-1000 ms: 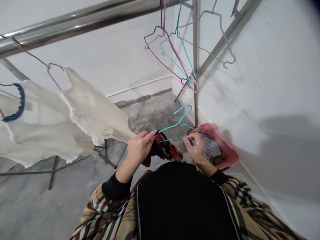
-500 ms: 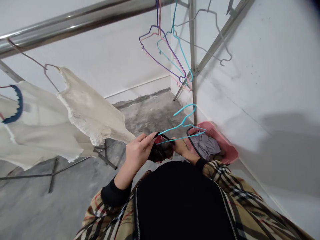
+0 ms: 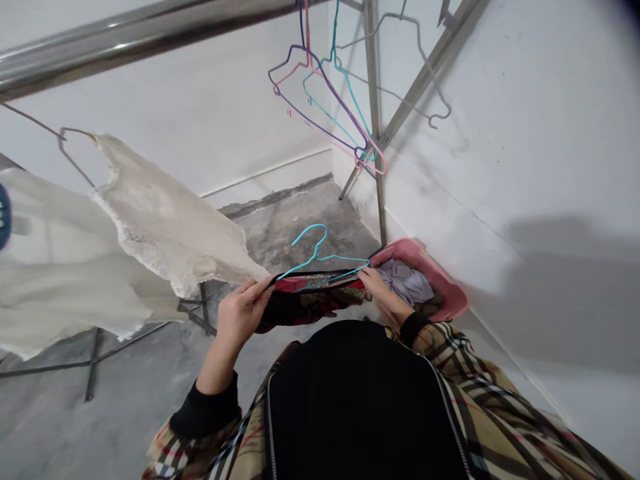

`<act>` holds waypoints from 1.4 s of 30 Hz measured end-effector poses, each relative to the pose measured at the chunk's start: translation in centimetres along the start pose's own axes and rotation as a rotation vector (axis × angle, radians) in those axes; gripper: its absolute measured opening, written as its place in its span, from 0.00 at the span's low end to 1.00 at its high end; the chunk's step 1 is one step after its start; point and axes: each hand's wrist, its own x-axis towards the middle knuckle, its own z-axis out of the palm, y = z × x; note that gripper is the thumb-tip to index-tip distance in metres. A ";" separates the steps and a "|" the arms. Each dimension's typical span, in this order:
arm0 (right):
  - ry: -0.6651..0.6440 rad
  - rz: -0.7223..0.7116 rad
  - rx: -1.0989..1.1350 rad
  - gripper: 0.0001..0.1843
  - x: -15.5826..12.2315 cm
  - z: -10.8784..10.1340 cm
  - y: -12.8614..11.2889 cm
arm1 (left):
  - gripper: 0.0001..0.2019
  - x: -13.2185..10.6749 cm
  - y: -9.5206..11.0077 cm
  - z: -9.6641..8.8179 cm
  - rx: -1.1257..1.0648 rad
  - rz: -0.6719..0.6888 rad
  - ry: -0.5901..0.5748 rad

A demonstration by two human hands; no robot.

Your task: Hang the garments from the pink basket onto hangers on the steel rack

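Note:
A dark garment [image 3: 305, 307] with a red pattern and a black waistband-like edge is stretched between my hands. My left hand [image 3: 243, 308] pinches the left end of that edge together with one end of a light-blue hanger [image 3: 316, 255]. At the other end, my right hand [image 3: 374, 283] grips the edge by the hanger's right corner. The hanger's lower bar runs inside the garment's opening, and its hook points up and to the left. What kind of garment it is cannot be made out.
A pink basket [image 3: 453, 293] holding grey clothes [image 3: 406, 283] stands by the right wall. Purple, pink and blue hangers [image 3: 345, 110] and a grey hanger [image 3: 420, 60] hang ahead. Cream garments [image 3: 170, 213] hang at left below a metal rail [image 3: 150, 41]. Rack legs [image 3: 93, 363] stand on the floor.
My hands have spread apart, pulling the garment's edge from bunched to stretched. The light-blue hanger has moved left and lower, and its right end now meets my right hand.

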 end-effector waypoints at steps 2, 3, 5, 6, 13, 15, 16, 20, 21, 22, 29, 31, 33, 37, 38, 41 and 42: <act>0.023 0.000 -0.006 0.12 0.2 -0.4 -0.2 | 0.15 -0.1 -0.4 -0.2 -0.001 0.003 -0.010; 0.038 0.001 -0.012 0.13 0.3 -0.7 -0.3 | 0.15 -0.1 -0.5 -0.3 0.004 0.007 -0.017; 0.064 0.000 -0.032 0.13 0.5 -1.4 -0.6 | 0.14 -0.3 -0.7 -0.3 0.038 0.014 -0.036; 0.073 -0.003 -0.044 0.12 0.6 -1.8 -0.8 | 0.14 -0.4 -0.8 -0.3 0.067 0.016 -0.047; 0.019 -0.031 -0.091 0.08 -0.1 -3.5 -2.6 | 0.13 -1.5 -1.7 1.9 0.197 -0.027 0.015; -0.040 -0.053 -0.100 0.11 -0.5 -4.1 -3.2 | 0.13 -1.8 -2.3 2.8 0.091 -0.073 0.069; -0.057 -0.075 -0.116 0.15 -0.7 -4.5 -3.5 | 0.13 -1.9 -2.6 3.3 0.015 -0.092 0.085; 0.004 -0.235 -0.260 0.29 -1.0 -6.1 -5.2 | 0.15 -2.0 -3.8 4.4 -0.226 -0.142 0.084; 0.036 -0.291 -0.298 0.30 -1.0 -6.4 -5.8 | 0.15 -2.0 -4.0 4.5 -0.251 -0.149 0.080; 0.062 -0.351 -0.331 0.29 -0.9 -6.6 -6.5 | 0.15 -1.9 -4.2 4.5 -0.267 -0.153 0.075; -0.042 -0.639 -0.536 0.18 0.2 -7.2 -10.4 | 0.15 -0.5 -4.1 3.7 -0.317 -0.139 0.012; -0.123 -0.658 -0.544 0.18 0.3 -7.4 -11.0 | 0.15 -0.1 -4.0 3.6 -0.351 -0.145 0.029; -0.155 -0.677 -0.512 0.21 0.2 -7.6 -11.6 | 0.15 0.2 -4.0 3.7 -0.391 -0.164 0.046; -0.199 -0.672 -0.400 0.22 -0.8 -8.0 -12.9 | 0.15 0.5 -4.0 3.8 -0.437 -0.214 0.076; -0.211 -0.664 -0.381 0.22 -1.1 -8.1 -13.3 | 0.15 0.5 -3.9 3.9 -0.443 -0.223 0.075; -0.218 -0.639 -0.356 0.20 -2.0 -8.3 -14.4 | 0.15 0.5 -3.7 4.0 -0.481 -0.244 0.055; -0.214 -0.634 -0.354 0.20 -2.2 -8.3 -14.7 | 0.15 0.4 -3.6 4.1 -0.495 -0.250 0.046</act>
